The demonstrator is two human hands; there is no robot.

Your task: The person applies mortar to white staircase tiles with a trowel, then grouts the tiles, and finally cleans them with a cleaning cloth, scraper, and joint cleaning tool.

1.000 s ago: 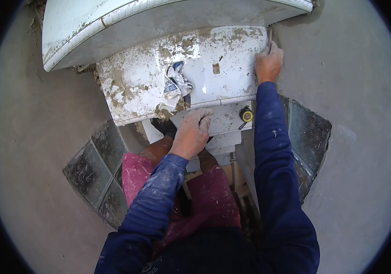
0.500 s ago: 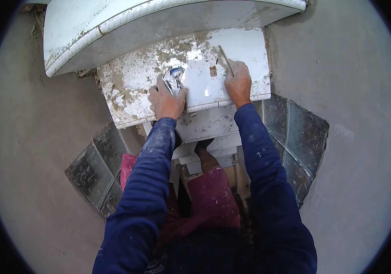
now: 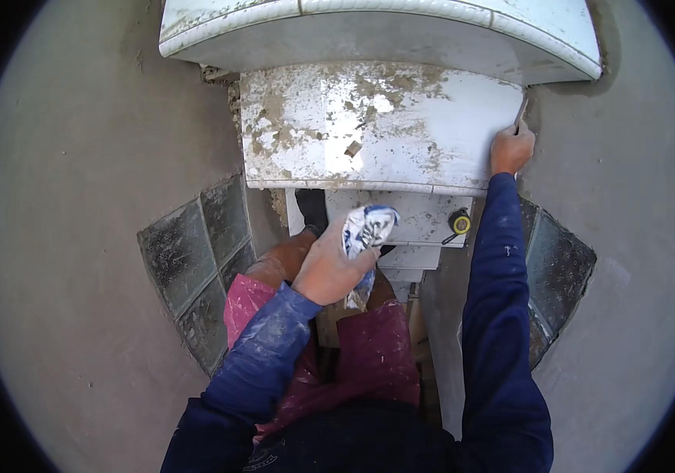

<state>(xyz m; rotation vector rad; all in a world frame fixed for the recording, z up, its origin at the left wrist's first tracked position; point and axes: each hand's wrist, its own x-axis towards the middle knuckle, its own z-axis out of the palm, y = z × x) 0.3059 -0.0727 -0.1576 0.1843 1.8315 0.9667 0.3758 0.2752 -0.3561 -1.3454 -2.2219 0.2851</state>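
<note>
My left hand [image 3: 328, 268] is closed around a crumpled white and blue plastic wrapper [image 3: 370, 227], held above my knees and in front of the tiled step. My right hand [image 3: 513, 150] grips a thin, narrow tool [image 3: 522, 115] whose kind I cannot make out. Its tip points away from me, along the corner where the right end of the white tiled step [image 3: 467, 118] meets the wall. Patches of grey-brown dried mortar cover the left and middle of this step, and a small brown chip [image 3: 353, 148] lies on it.
A higher curved step [image 3: 384, 39] rises behind. On a lower step sits a yellow and black tape measure [image 3: 459, 222]. Glass-block panels [image 3: 187, 268] are set in the plastered walls [image 3: 77, 236] on both sides. My legs stand on the steps below.
My left hand has lifted off the step with the wrapper and come back toward my body. My right hand has moved right with the tool, to the step's end. The view has shifted.
</note>
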